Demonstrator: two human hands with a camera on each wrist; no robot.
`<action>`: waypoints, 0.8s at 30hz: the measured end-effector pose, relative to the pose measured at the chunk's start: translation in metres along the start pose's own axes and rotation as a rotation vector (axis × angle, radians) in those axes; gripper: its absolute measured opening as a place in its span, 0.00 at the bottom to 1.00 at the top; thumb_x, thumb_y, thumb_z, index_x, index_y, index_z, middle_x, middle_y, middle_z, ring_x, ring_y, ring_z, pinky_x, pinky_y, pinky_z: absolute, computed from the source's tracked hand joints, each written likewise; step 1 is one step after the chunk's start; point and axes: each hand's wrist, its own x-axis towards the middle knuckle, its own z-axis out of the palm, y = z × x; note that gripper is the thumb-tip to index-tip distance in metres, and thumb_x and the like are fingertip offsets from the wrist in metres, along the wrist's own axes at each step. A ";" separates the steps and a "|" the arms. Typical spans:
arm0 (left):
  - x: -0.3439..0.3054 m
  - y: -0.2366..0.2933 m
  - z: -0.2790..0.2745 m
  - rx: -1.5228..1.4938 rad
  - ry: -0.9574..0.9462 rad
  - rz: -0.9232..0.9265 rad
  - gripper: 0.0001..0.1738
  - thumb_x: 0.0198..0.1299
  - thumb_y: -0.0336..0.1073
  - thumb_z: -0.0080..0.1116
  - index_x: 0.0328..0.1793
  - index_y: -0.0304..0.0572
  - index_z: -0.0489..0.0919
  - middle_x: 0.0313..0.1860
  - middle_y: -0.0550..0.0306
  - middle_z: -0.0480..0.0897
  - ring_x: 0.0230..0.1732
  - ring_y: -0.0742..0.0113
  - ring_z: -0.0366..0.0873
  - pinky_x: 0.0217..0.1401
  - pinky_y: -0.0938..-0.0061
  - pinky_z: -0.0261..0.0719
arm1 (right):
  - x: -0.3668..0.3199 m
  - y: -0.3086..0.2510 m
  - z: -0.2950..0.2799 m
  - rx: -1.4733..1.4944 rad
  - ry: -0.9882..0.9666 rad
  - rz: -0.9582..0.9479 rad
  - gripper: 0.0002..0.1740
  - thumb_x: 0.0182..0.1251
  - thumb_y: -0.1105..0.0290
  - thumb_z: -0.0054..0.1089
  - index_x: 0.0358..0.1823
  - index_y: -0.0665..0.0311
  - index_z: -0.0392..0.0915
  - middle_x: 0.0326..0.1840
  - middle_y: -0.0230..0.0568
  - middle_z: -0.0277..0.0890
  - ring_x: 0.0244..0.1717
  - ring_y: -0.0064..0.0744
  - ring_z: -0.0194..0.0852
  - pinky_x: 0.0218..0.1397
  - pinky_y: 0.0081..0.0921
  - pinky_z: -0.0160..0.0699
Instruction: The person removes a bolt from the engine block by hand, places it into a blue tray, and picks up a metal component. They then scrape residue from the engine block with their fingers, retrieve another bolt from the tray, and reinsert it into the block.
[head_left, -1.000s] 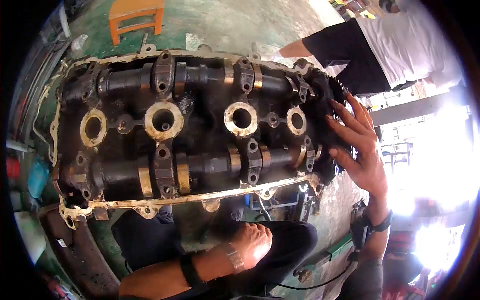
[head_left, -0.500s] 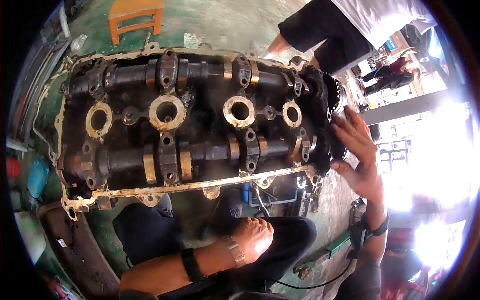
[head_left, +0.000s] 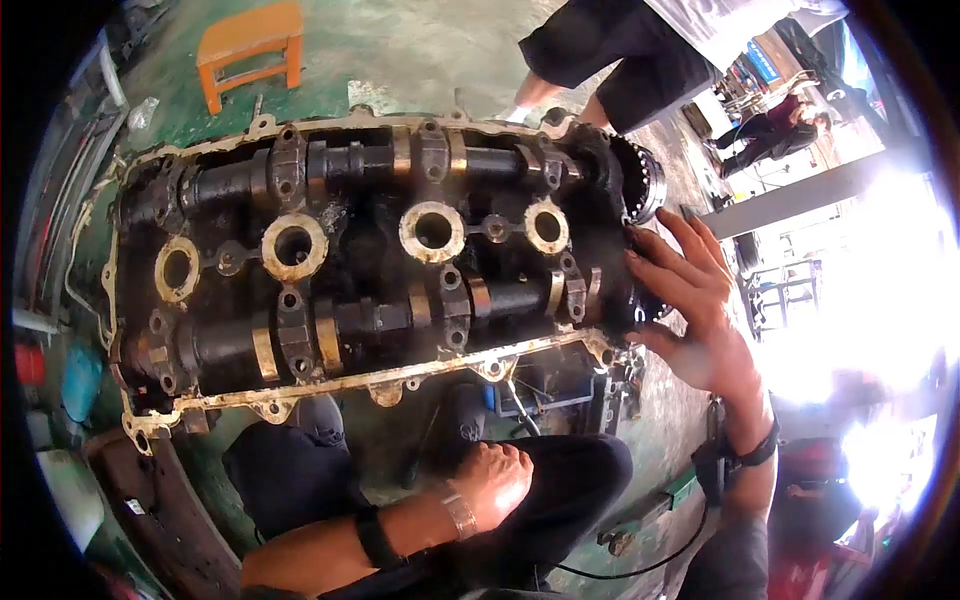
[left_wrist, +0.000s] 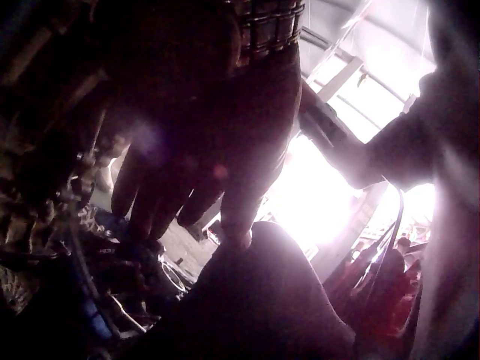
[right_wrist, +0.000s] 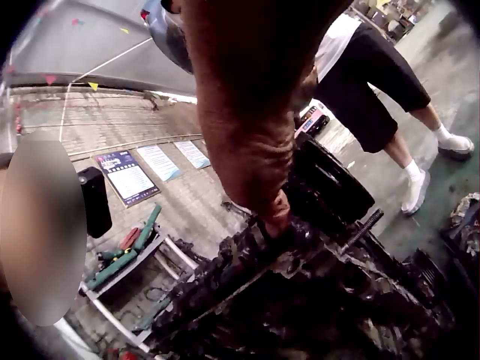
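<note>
The right hand (head_left: 703,305) presses straight fingers against the cylinder head (head_left: 370,255) at its right end. The left hand (head_left: 498,482) rests loosely curled and empty on a knee (head_left: 585,478).

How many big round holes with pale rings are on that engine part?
4 ringed holes along its middle: far left, left of centre, right of centre, and nearest the right hand. None seems hidden.

harsh backlight glare at right, fisheye edges dark, left wrist view murky
</note>
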 end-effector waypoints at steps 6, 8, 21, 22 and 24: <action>0.000 -0.004 -0.003 -0.013 -0.015 0.030 0.19 0.59 0.39 0.59 0.51 0.32 0.75 0.44 0.44 0.82 0.45 0.51 0.84 0.47 0.58 0.79 | -0.015 -0.003 0.022 0.081 0.134 0.051 0.37 0.48 0.65 0.76 0.64 0.61 0.76 0.72 0.49 0.68 0.77 0.58 0.57 0.79 0.57 0.50; -0.001 -0.004 -0.004 -0.018 -0.022 0.042 0.20 0.58 0.40 0.60 0.51 0.32 0.75 0.44 0.44 0.82 0.45 0.50 0.84 0.47 0.58 0.78 | -0.028 -0.005 0.042 0.447 0.548 0.209 0.43 0.48 0.61 0.78 0.69 0.64 0.72 0.74 0.53 0.66 0.77 0.52 0.57 0.80 0.48 0.51; -0.003 -0.004 0.012 -0.009 -0.036 0.016 0.23 0.55 0.38 0.63 0.52 0.31 0.75 0.44 0.43 0.82 0.44 0.47 0.83 0.47 0.58 0.78 | -0.068 -0.005 0.157 1.150 0.996 0.860 0.20 0.72 0.74 0.59 0.62 0.73 0.75 0.59 0.43 0.79 0.58 0.29 0.76 0.65 0.27 0.71; -0.003 -0.004 0.010 -0.020 -0.061 0.014 0.23 0.54 0.38 0.64 0.52 0.31 0.75 0.44 0.43 0.82 0.45 0.47 0.83 0.47 0.58 0.78 | -0.068 -0.005 0.158 1.162 0.997 0.862 0.20 0.72 0.74 0.59 0.62 0.73 0.75 0.59 0.43 0.79 0.58 0.29 0.76 0.65 0.27 0.71; -0.004 -0.005 0.008 -0.022 -0.067 -0.002 0.23 0.54 0.38 0.64 0.53 0.31 0.75 0.44 0.43 0.82 0.46 0.47 0.82 0.47 0.58 0.79 | -0.071 -0.005 0.160 1.211 0.976 0.857 0.20 0.71 0.74 0.60 0.62 0.73 0.75 0.59 0.43 0.79 0.58 0.29 0.76 0.65 0.26 0.72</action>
